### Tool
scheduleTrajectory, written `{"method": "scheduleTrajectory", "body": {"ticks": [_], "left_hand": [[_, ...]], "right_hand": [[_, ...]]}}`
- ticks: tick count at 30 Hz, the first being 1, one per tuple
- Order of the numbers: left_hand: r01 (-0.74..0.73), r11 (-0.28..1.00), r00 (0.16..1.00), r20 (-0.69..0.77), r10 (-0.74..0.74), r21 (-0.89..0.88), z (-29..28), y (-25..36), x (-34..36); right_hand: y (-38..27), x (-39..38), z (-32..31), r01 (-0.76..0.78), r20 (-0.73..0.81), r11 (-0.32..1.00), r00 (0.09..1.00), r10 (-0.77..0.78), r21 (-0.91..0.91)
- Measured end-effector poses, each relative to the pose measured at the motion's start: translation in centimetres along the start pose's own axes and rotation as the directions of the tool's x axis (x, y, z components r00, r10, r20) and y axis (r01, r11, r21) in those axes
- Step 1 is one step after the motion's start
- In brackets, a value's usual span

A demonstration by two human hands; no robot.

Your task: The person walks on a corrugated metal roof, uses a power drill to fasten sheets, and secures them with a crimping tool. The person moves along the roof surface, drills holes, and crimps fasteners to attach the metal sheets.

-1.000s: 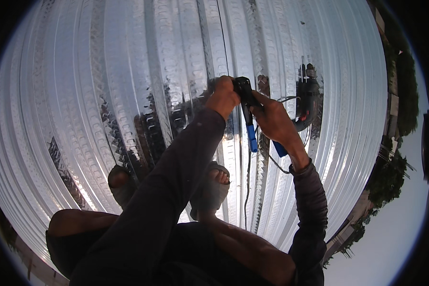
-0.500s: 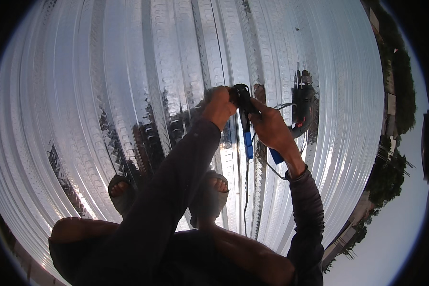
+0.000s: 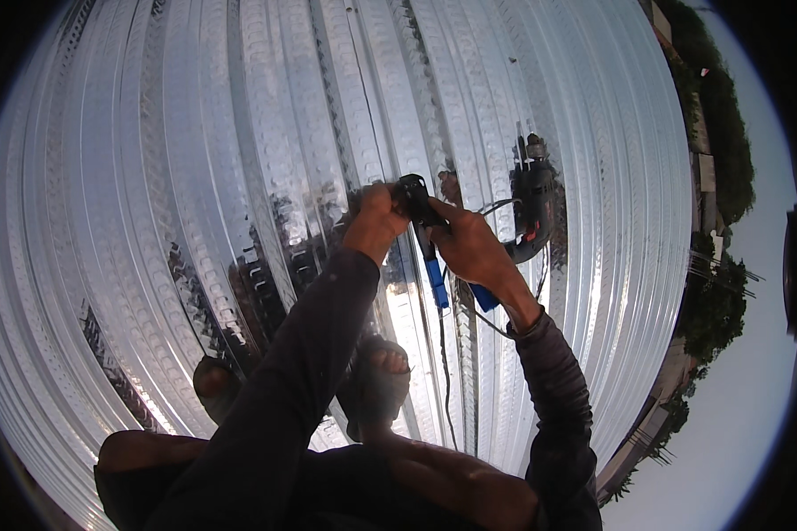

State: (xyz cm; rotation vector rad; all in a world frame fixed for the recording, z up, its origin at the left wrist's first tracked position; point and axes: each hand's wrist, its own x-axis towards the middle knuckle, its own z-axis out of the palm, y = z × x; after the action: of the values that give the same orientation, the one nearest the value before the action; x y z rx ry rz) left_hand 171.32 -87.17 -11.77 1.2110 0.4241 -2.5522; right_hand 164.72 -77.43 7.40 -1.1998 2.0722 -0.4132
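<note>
My right hand (image 3: 474, 252) is closed round a black hand tool (image 3: 416, 196) with two blue-ended handles, shaped like a hand riveter. One blue handle end (image 3: 437, 283) points down beside the palm; the other blue end (image 3: 484, 297) shows below the wrist. My left hand (image 3: 374, 221) is closed at the tool's black head, its fingertips bunched there. What they pinch is too small and dark to make out. Both hands are over shiny ribbed metal sheeting (image 3: 221, 115). Right of my right hand lies a black power drill (image 3: 533, 199), chuck away from me.
A dark cord (image 3: 445, 380) runs down the sheeting between my foot and my right forearm. My sandalled feet (image 3: 385, 376) stand on the ribs. Beyond the sheeting's curved right edge are trees (image 3: 726, 133), buildings and sky.
The whole view has shifted, so hands, tool and drill appear a little further left and lower. Both hands keep the same hold at the tool.
</note>
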Motion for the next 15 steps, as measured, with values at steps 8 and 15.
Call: {"method": "scheduleTrajectory", "body": {"ticks": [8,15], "left_hand": [[0.016,0.998,0.995,0.101,-0.01,-0.061,-1.6,0.0,1.1],[0.012,0.999,0.999,0.037,-0.01,-0.047,-0.8,-0.1,0.7]], "right_hand": [[-0.7,-0.3,-1.0,-0.104,0.086,0.992,0.991,0.098,0.067],[0.1,0.1,-1.5,-0.303,0.178,0.906,0.949,0.259,0.297]]}}
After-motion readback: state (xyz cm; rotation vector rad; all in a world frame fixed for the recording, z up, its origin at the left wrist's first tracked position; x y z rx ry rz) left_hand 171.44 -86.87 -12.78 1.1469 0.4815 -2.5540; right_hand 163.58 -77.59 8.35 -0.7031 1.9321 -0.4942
